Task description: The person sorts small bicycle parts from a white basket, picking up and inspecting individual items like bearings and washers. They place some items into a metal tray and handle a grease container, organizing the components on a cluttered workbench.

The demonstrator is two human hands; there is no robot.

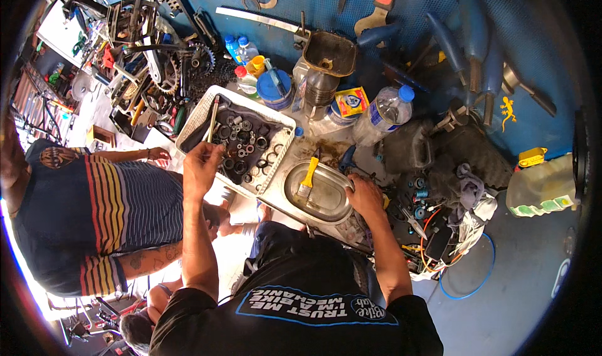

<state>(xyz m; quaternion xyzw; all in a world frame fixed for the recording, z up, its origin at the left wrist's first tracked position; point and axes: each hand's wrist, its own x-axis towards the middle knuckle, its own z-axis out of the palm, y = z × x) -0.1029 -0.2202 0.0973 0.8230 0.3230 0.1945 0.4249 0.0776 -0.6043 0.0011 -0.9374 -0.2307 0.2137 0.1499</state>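
Observation:
My left hand (202,169) is closed at the near left edge of a white plastic basket (285,144). A long, slim, pale stick-like tool (214,114) rises from its fingers; its exact kind is unclear. Inside the basket, dark cloth carries many small metal rings and bearing parts (241,136). To the right sits an oval metal tray (290,196) with a little liquid in it. A yellow-handled paintbrush (310,173) leans in the tray, bristles down. My right hand (365,195) curls its fingers around the tray's right rim.
Behind the tray stand a clear bottle with a blue cap (384,114), a funnel-topped bottle (326,55) and a blue tub (274,91). Tools and rags (470,186) crowd the right. Pliers (473,36) hang on the blue wall. Another person (113,212) stands at the left.

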